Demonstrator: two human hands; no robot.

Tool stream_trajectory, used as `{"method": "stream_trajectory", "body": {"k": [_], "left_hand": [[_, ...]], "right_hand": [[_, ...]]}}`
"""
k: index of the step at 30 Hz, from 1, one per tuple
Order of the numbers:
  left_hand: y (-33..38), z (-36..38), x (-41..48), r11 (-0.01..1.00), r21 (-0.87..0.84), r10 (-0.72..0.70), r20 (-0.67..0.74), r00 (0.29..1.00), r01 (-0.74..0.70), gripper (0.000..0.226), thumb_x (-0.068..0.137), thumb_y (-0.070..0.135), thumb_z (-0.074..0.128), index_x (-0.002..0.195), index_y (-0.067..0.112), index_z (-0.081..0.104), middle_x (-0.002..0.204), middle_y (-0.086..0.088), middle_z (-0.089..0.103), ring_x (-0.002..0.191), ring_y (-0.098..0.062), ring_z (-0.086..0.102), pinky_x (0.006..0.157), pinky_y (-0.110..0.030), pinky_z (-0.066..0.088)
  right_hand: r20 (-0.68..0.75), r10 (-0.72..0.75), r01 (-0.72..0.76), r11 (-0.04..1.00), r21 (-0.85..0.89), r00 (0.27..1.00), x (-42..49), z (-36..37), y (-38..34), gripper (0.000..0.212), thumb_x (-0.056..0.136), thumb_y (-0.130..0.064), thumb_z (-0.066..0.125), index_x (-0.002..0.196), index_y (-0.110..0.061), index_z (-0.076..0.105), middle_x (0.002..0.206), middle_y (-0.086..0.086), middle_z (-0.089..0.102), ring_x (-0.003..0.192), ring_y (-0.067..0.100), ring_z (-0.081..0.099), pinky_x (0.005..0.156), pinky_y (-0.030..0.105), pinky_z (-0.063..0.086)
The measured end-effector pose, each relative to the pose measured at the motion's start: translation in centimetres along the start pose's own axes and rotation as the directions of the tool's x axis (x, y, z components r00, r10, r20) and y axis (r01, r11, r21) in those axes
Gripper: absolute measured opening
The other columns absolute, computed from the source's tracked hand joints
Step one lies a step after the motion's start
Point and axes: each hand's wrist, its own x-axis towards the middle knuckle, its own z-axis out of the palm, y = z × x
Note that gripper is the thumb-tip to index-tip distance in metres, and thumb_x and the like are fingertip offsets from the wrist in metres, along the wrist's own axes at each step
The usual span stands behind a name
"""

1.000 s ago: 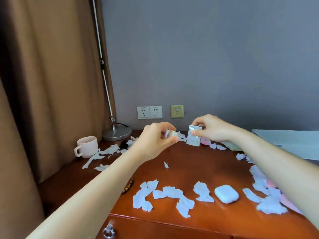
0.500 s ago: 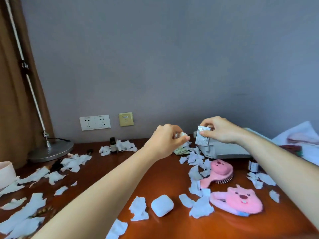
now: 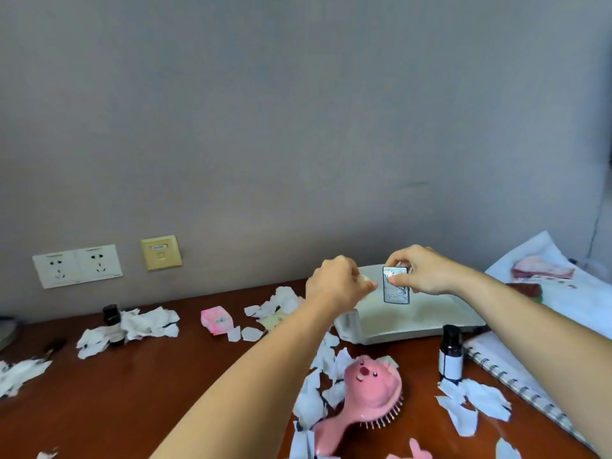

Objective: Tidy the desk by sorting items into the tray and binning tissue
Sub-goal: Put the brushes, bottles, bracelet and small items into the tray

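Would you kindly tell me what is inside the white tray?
The tray floor that shows holds nothing. Its back part is covered by the left hand pinching a white bit, the right hand and the silver case it pinches.

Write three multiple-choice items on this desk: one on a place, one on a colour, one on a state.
1. Where does the pink hairbrush lie?
A) on the floor
B) on the desk among tissue scraps
C) on a shelf

2. What colour is the cap of the small bottle beside the notebook?
A) black
B) pink
C) yellow

3. What is the right hand doing?
A) lying flat
B) hanging free
C) pinching a small silver case over the tray

Key: B, the brush rests on the wood with scraps around it; A, the cap is black; C, finger and thumb grip the case above the tray.
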Motion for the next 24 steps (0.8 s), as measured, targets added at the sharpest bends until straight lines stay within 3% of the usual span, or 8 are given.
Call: {"method": "stream_trajectory", "body": {"k": [4, 8, 10, 14, 18, 24], "left_hand": [[-0.2, 2.6, 2.7, 0.981, 0.194, -0.035, 0.056, 0.998, 0.024, 0.037, 0.083, 0.046, 0.061, 0.1, 0.013, 0.064, 0.104, -0.006, 0.068, 0.097, -0.028, 0.062, 0.077, -0.032, 0.045], [-1.3, 4.8, 4.6, 0.905, 0.423, -0.045, 0.183, 0.982, -0.037, 0.044, 0.085, 0.052, 0.057, 0.105, 0.014, 0.062, 0.107, -0.006, 0.067, 0.105, -0.026, 0.059, 0.101, -0.039, 0.033], [-1.7, 5.6, 5.0, 0.898, 0.438, -0.084, 0.244, 0.966, -0.033, 0.05, 0.083, 0.055, 0.058, 0.11, 0.014, 0.061, 0.109, -0.006, 0.067, 0.108, -0.026, 0.057, 0.106, -0.041, 0.029], [-1.9, 6.1, 5.5, 0.919, 0.393, -0.13, 0.343, 0.93, -0.017, 0.052, 0.08, 0.056, 0.062, 0.11, 0.013, 0.062, 0.108, -0.006, 0.066, 0.103, -0.027, 0.057, 0.097, -0.042, 0.034], [-1.7, 6.3, 5.8, 0.914, 0.407, -0.17, 0.407, 0.898, -0.011, 0.05, 0.078, 0.051, 0.067, 0.109, 0.012, 0.061, 0.104, -0.006, 0.063, 0.105, -0.028, 0.058, 0.09, -0.04, 0.036], [-1.3, 6.6, 5.8, 0.891, 0.453, -0.185, 0.424, 0.887, -0.031, 0.056, 0.075, 0.05, 0.072, 0.114, 0.012, 0.058, 0.114, -0.005, 0.062, 0.11, -0.029, 0.055, 0.098, -0.043, 0.038]], "right_hand": [[0.13, 0.029, -0.028, 1.0, -0.013, 0.991, 2.4, 1.8, 1.8, 0.009, 0.088, -0.018, 0.063, 0.084, -0.023, 0.057, 0.074, 0.003, 0.06, 0.052, 0.014, 0.05, 0.049, 0.02, 0.038], [0.33, 0.074, -0.071, 0.997, -0.023, 0.941, 4.1, 3.4, 2.7, 0.008, 0.09, -0.016, 0.061, 0.096, -0.019, 0.056, 0.071, 0.005, 0.057, 0.047, 0.012, 0.046, 0.047, 0.019, 0.039], [0.412, 0.107, -0.108, 0.994, -0.021, 0.905, 4.5, 4.0, 2.9, 0.011, 0.091, -0.015, 0.06, 0.1, -0.018, 0.057, 0.066, 0.002, 0.053, 0.046, 0.01, 0.045, 0.047, 0.018, 0.04], [0.515, 0.159, -0.157, 0.986, -0.048, 0.842, 4.9, 5.1, 2.8, 0.027, 0.09, -0.014, 0.061, 0.116, -0.015, 0.059, 0.065, 0.0, 0.048, 0.046, 0.009, 0.046, 0.049, 0.017, 0.045], [0.531, 0.174, -0.177, 0.983, -0.045, 0.829, 5.2, 5.5, 2.5, 0.031, 0.09, -0.012, 0.061, 0.12, -0.015, 0.058, 0.066, 0.0, 0.052, 0.044, 0.006, 0.05, 0.052, 0.017, 0.049], [0.534, 0.223, -0.224, 0.972, -0.063, 0.815, 5.5, 6.2, 2.7, 0.032, 0.089, -0.009, 0.061, 0.121, -0.005, 0.059, 0.062, 0.003, 0.059, 0.04, 0.003, 0.054, 0.054, 0.018, 0.049]]}}
